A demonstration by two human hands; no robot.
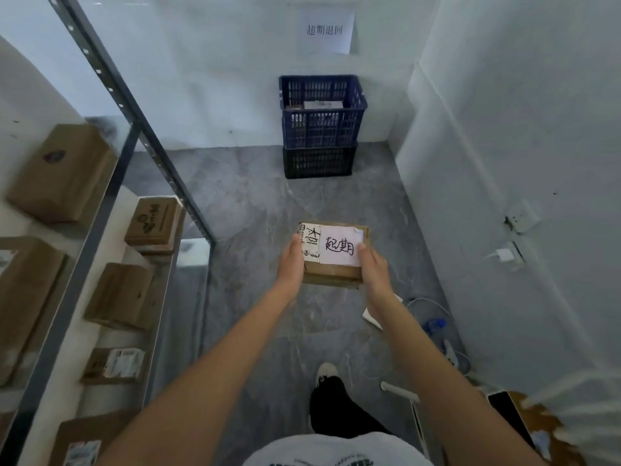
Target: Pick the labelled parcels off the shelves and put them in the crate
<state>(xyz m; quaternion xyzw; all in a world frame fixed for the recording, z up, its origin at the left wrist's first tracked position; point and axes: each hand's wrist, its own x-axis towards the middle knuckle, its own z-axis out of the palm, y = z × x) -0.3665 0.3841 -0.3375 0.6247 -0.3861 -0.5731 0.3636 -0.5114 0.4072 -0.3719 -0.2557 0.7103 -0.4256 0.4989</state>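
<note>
I hold a flat brown cardboard parcel [336, 272] in both hands over the grey floor. A white handwritten label covers most of its top. My left hand [291, 262] grips its left edge and my right hand [372, 267] grips its right edge. Straight ahead, against the back wall, a blue crate [322, 129] sits stacked on a black crate [319, 162]. A parcel lies inside the blue crate. The crates stand well beyond my hands.
A metal shelf rack [141, 136] runs along the left with several brown boxes [62, 171] on its levels. A white wall closes the right side, with sockets and a plugged charger [504, 255]. Cables and a white object [433, 326] lie on the floor at right. A paper sign [327, 31] hangs above the crates.
</note>
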